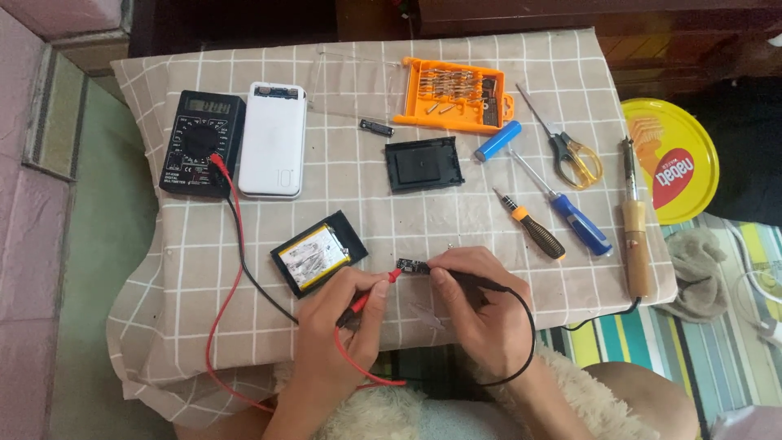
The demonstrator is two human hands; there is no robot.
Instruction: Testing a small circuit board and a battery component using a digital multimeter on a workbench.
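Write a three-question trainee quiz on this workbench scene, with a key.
1. True or false: the left hand holds the red probe.
2. Which lies nearest the meter? A) power bank B) scissors C) soldering iron
3. Fill in: both probe tips meet at a small ____ between the hands.

Key
1. True; the right hand holds the black probe.
2. A; it lies just beside the meter.
3. Circuit board.
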